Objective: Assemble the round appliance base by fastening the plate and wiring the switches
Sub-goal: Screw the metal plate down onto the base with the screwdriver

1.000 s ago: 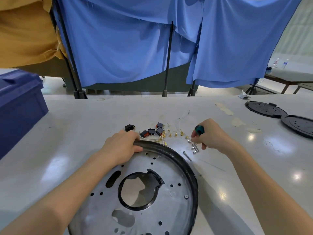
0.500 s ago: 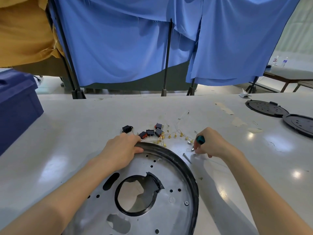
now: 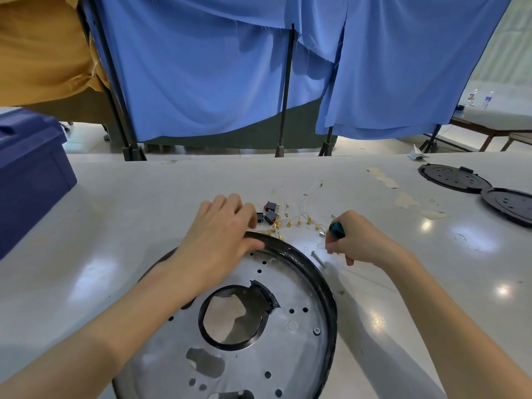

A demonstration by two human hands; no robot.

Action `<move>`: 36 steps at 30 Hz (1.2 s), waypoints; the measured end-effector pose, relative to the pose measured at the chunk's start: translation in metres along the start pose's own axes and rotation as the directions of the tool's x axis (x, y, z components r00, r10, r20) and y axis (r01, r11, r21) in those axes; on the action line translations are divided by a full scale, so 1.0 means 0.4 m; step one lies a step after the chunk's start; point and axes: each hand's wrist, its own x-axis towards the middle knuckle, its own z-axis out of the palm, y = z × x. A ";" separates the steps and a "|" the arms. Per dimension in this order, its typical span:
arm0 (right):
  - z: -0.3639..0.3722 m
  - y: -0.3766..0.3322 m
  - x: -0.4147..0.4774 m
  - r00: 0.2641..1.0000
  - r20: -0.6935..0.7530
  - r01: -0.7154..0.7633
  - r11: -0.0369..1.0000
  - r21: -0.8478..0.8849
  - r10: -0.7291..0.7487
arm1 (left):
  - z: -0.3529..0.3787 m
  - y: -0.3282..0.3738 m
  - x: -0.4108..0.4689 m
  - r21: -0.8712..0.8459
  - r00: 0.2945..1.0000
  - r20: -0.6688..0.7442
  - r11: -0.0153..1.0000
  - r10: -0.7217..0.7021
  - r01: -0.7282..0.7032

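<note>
Base (image 3: 324, 283) lies flat on the table (image 3: 144, 211) close to the person, its metal plate (image 3: 299, 341) seated inside the black rim. The right hand (image 3: 359, 240) is curled round a teal-handled screwdriver (image 3: 336, 230), fingertips down at the table just beside a loose screw (image 3: 318, 259) — it looks like the pick-up of the next fastener. The left hand (image 3: 221, 240) lies across the far rim, fingers loosely straight toward the switches (image 3: 270, 213), holding nothing. One fitted screw (image 3: 316, 330) sits in the plate's right side. To do it well, pinch the loose screw near its head without letting go of the tool, and press the rim down so the holes line up. Mind the wires (image 3: 299, 221) — they lie just past the rim.
</note>
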 end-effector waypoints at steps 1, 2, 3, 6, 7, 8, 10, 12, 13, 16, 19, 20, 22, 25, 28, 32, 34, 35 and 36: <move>-0.005 -0.007 -0.015 1.000 0.019 0.009 0.999 0.048 -0.010 | -0.009 0.023 -0.015 -0.119 0.999 0.038 0.993 0.015 -0.010; -0.009 -0.016 -0.031 0.999 0.040 0.019 0.996 0.093 -0.023 | -0.015 0.049 -0.032 -0.254 0.993 0.117 0.967 0.019 0.011; -0.011 -0.025 -0.046 0.997 0.059 0.032 0.991 0.128 -0.040 | -0.016 0.075 -0.051 -0.374 0.980 0.196 0.927 0.036 0.040; -0.001 -0.039 -0.074 0.994 0.073 0.065 0.983 0.171 -0.078 | -0.011 0.140 -0.101 -0.514 0.945 0.305 0.855 0.114 0.062; 0.006 -0.038 -0.078 0.995 0.074 0.060 0.983 0.173 -0.073 | -0.008 0.157 -0.116 -0.499 0.931 0.340 0.864 0.132 0.060; 0.015 -0.036 -0.082 0.995 0.080 0.043 0.984 0.171 -0.058 | -0.006 0.171 -0.130 -0.454 0.914 0.381 0.889 0.142 0.051; 0.036 -0.029 -0.089 0.994 0.109 0.003 0.988 0.153 -0.020 | -0.011 0.197 -0.151 -0.329 0.893 0.420 0.944 0.161 -0.015; 0.055 -0.024 -0.094 0.993 0.120 -0.021 0.991 0.131 0.006 | -0.026 0.222 -0.162 -0.242 0.888 0.427 0.968 0.171 -0.070; 0.063 -0.023 -0.096 0.993 0.116 -0.029 0.992 0.121 0.015 | -0.032 0.231 -0.166 -0.216 0.890 0.426 0.973 0.164 -0.076; 0.072 -0.025 -0.099 0.994 0.102 -0.040 0.991 0.124 0.028 | -0.031 0.251 -0.175 -0.078 0.900 0.411 0.989 0.144 -0.123; 0.071 -0.031 -0.109 0.995 0.094 -0.052 0.992 0.119 0.041 | -0.026 0.269 -0.192 0.038 0.909 0.403 0.990 0.110 -0.137; 0.071 -0.032 -0.111 0.995 0.089 -0.049 0.993 0.111 0.039 | -0.024 0.274 -0.196 0.059 0.911 0.398 0.988 0.108 -0.143; 0.071 -0.034 -0.118 0.996 0.077 -0.048 0.993 0.103 0.040 | -0.024 0.284 -0.203 0.083 0.915 0.387 0.983 0.119 -0.163; 0.066 -0.033 -0.132 0.998 -0.005 -0.058 0.981 0.187 0.061 | -0.026 0.281 -0.205 0.066 0.918 0.378 0.986 0.120 -0.156; 0.061 -0.037 -0.146 0.996 0.037 -0.091 0.936 0.340 0.083 | -0.029 0.260 -0.200 0.073 0.905 0.415 0.988 0.097 -0.139; 0.065 -0.052 -0.154 0.974 0.204 -0.185 0.866 0.464 0.099 | -0.026 0.257 -0.205 0.095 0.902 0.429 0.990 0.050 -0.100; 0.071 -0.050 -0.147 0.964 0.223 -0.238 0.840 0.487 0.145 | -0.018 0.270 -0.214 0.124 0.911 0.411 0.988 0.038 -0.097; 0.075 -0.049 -0.146 0.961 0.225 -0.255 0.831 0.494 0.161 | -0.013 0.276 -0.217 0.136 0.914 0.404 0.986 0.032 -0.095; 0.078 -0.048 -0.145 0.958 0.230 -0.267 0.819 0.508 0.170 | -0.008 0.278 -0.220 0.141 0.916 0.401 0.986 0.024 -0.087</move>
